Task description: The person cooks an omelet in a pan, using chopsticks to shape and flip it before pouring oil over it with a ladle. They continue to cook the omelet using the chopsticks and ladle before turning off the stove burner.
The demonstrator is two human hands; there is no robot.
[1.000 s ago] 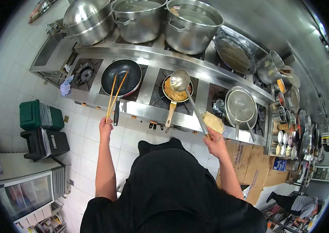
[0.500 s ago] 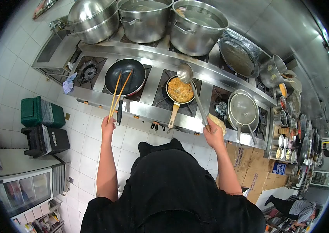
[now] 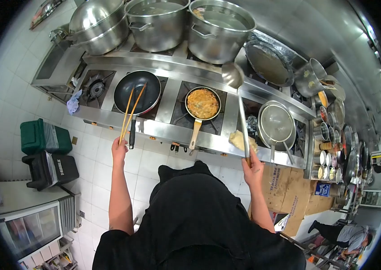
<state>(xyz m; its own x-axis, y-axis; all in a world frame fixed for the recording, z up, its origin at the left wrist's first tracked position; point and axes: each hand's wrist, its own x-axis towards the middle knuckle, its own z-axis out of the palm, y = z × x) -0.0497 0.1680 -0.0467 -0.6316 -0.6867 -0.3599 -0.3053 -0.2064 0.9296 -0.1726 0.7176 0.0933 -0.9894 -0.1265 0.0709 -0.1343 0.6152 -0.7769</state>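
Note:
My left hand (image 3: 119, 150) is closed around a pair of long wooden chopsticks (image 3: 129, 118), whose tips reach over a black frying pan (image 3: 132, 85). That pan holds no visible food, and its black handle (image 3: 132, 134) points toward me beside my hand. In my right hand (image 3: 253, 168) is the handle of a long metal ladle (image 3: 231, 75), with its bowl raised up and right of the small pan. The small pan (image 3: 196, 120) sits on a burner with an orange-brown egg-like mixture (image 3: 203, 103) in it. A folded pale cloth (image 3: 240, 140) lies near the ladle's handle.
Large steel pots (image 3: 219, 31) line the back of the stove. A round strainer (image 3: 276, 123) rests on a bowl to the right, by several containers (image 3: 323, 130). A purple-white rag (image 3: 74, 102) hangs at the left edge. Another person (image 3: 345, 236) is at the far right.
The ladle has moved right, away from the small pan, with my right hand shifting right and slightly down. The chopsticks stay over the black pan. The whole view has shifted slightly.

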